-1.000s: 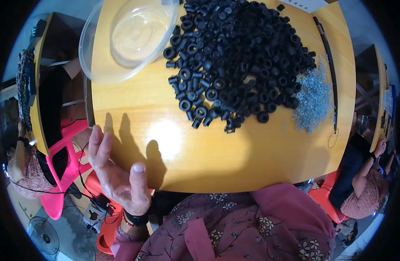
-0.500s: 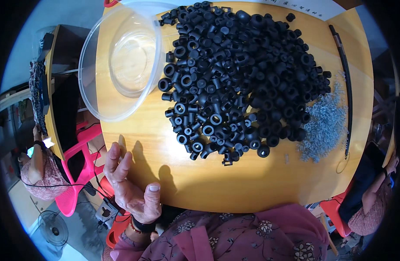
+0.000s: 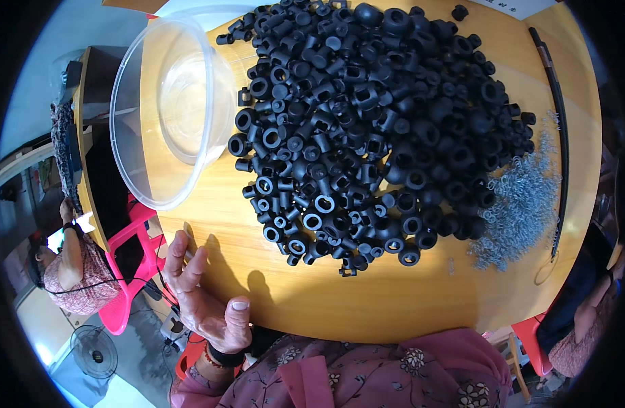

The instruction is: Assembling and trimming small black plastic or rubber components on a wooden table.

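My left hand [image 3: 207, 299] is held at the table's near left edge, palm turned inward, thumb raised and fingers apart. Nothing is in it, and a dark band and beads circle its wrist. My right hand is out of the picture. Beyond the left hand stands a clear round plastic tub [image 3: 125, 136]. A big heap of small black plastic parts [image 3: 326, 143], some ring-shaped, some tubular and some rounded, covers the middle of the table. Beside it on the right lies a tangle of small metal springs [image 3: 519, 214].
A long thin black rod [image 3: 556, 115] with a wire loop lies along the right edge of the wooden table [image 3: 367, 306]. Left of the table are a pink chair [image 3: 139, 248], a fan [image 3: 95, 352] and another person [image 3: 81, 279]. A second person [image 3: 584, 333] sits at the right.
The view has tilted, so the tub and heap appear lower and larger, with the tub further left. My left hand stays nearly in the same pose.
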